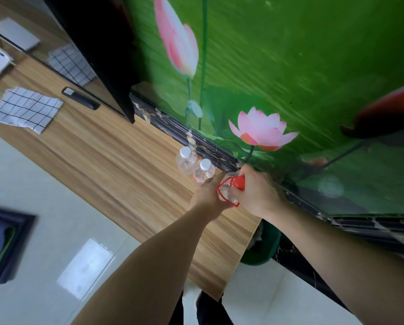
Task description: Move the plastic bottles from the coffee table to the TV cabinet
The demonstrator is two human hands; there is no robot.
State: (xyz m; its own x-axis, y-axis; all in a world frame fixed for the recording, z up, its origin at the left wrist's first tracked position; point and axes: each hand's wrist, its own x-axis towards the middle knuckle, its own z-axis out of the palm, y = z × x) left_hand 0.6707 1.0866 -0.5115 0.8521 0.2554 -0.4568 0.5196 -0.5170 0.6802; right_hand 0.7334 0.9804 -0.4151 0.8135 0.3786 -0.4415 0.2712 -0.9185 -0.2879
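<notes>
Two clear plastic bottles with white caps (pixel 186 160) (pixel 203 173) stand upright on the wooden TV cabinet (pixel 107 165), close to the wall. Right of them is a third clear bottle with a red cap and a red carrying handle (pixel 230 191). My right hand (pixel 257 193) grips its red cap from the wall side. My left hand (pixel 208 195) wraps the bottle's body from the front. Most of this bottle is hidden between my hands, so whether its base rests on the cabinet cannot be told.
A black TV (pixel 98 50) stands on the cabinet at the upper left, with a remote (pixel 80 98) and a checked cloth (pixel 25 110) before it. A lotus mural (pixel 290 78) covers the wall behind. A green bin (pixel 262 245) sits past the cabinet's right end. Pale tiled floor lies below.
</notes>
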